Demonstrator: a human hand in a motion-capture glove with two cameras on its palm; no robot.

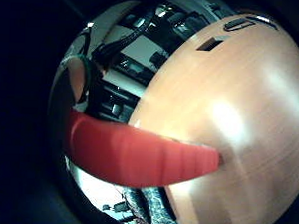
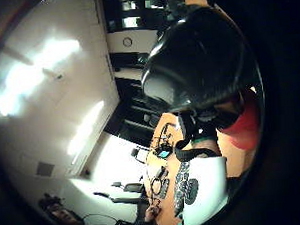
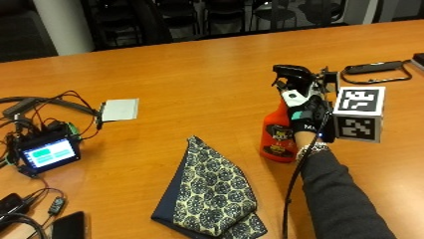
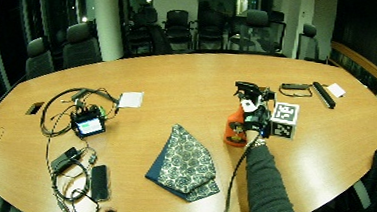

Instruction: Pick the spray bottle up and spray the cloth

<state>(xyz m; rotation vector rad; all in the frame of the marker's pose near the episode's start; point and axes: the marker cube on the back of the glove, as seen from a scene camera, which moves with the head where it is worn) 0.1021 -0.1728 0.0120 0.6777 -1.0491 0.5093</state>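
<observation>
A red spray bottle [image 3: 278,137] with a black trigger head [image 3: 291,74] is upright and slightly tilted on the wooden table [image 3: 199,74], to the right of the cloth. My gloved right hand [image 3: 306,112] grips its neck just under the head, fingers curled round it. I cannot tell whether its base touches the table. The cloth [image 3: 209,191], folded and dark blue with a pale pattern, lies flat near the front edge. The red bottle body [image 1: 137,156] crosses the little finger side palm view. The thumb side palm view shows the black head [image 2: 197,55] close up, and the cloth [image 2: 185,183] beyond.
A small screen device [image 3: 46,152] with a tangle of cables sits at the left, with a white card [image 3: 120,108] beside it. A dark phone [image 3: 69,226] lies at the front left. A black looped object [image 3: 374,69] lies at the far right. Chairs [image 4: 174,25] line the far side.
</observation>
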